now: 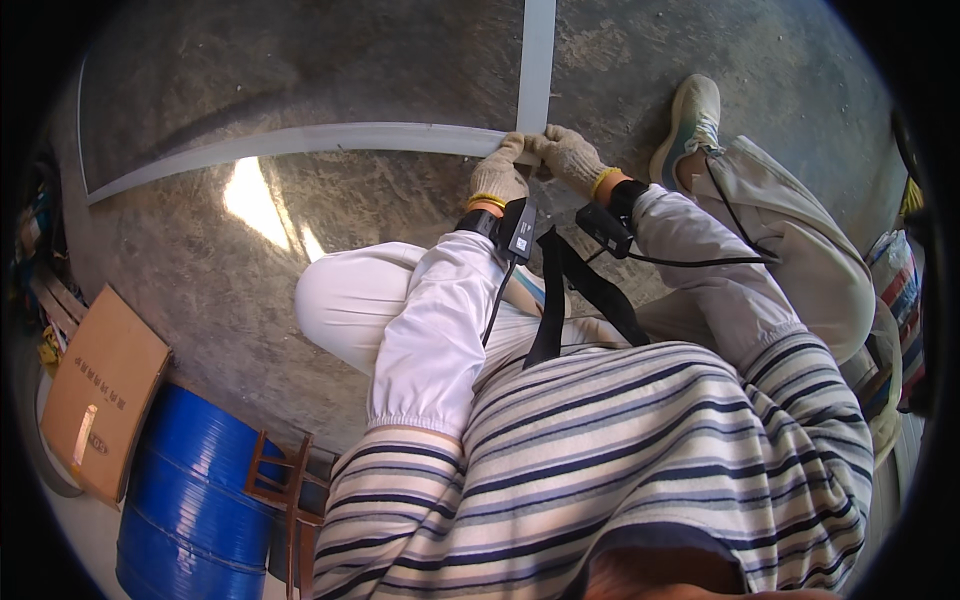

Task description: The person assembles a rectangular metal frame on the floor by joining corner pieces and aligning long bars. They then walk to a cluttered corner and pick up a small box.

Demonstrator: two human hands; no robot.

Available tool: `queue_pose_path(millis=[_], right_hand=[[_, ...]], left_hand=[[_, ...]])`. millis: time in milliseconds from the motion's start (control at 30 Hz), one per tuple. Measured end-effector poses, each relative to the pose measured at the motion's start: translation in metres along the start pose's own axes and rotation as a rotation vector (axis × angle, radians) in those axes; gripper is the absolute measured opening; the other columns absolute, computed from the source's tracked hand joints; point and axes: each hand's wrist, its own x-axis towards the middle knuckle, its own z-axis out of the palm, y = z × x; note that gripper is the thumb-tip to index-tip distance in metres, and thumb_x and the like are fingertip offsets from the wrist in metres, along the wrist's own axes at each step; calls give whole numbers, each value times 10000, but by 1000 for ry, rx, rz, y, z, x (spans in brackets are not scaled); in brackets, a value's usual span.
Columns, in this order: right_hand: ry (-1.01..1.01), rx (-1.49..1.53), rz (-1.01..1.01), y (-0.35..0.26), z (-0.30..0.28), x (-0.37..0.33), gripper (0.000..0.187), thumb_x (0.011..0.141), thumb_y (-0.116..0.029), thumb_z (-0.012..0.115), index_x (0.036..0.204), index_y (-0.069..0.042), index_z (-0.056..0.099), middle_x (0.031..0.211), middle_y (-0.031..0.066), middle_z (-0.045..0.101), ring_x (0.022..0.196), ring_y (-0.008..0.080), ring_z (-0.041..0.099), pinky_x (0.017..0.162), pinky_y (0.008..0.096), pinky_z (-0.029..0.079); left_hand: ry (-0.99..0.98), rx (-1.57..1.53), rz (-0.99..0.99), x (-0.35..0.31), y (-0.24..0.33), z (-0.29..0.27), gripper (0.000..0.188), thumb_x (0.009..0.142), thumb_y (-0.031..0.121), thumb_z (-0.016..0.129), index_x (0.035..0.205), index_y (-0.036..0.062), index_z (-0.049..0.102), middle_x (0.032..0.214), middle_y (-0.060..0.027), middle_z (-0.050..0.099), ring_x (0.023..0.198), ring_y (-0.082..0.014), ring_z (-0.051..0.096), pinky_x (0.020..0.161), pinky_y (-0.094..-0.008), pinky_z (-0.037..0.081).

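A large light-grey frame (345, 137) of flat strips, like a window or screen frame, lies over the floor ahead of me. Its area looks slightly veiled, but I cannot tell whether mesh or glass fills it. Where the long near strip meets the upright strip (536, 65), both my hands come together. My left hand (501, 172), in a knitted work glove with a yellow cuff, has its fingers closed at this corner. From the other side, my right hand (569, 160), gloved alike, closes on the same corner, fingertips nearly touching the left's. The fingers partly hide the joint.
Black devices with cables (605, 232) sit at both wrists, and a black strap hangs between my forearms. My shoe (697, 115) is at the right. A cardboard box (105, 390), a blue drum (195, 490) and a brown metal stand (290, 480) are at lower left.
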Motion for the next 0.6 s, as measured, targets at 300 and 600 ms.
queue_pose_path(millis=[300, 600], right_hand=[[1, 148, -24, -10, 6, 1, 356, 1012, -367, 629, 1158, -46, 677, 1032, 103, 738, 843, 187, 701, 760, 332, 591], [-327, -253, -14, -54, -42, 18, 452, 979, -469, 654, 988, -23, 720, 780, 73, 703, 638, 174, 698, 582, 320, 599]], left_hand=[[84, 40, 162, -9, 5, 16, 505, 915, 286, 781, 1288, -2, 600, 1190, -163, 667, 1072, -296, 659, 964, -420, 540], [85, 66, 172, -12, 29, 15, 570, 884, 396, 801, 1259, 10, 612, 1129, -122, 649, 984, -230, 629, 826, -371, 543]])
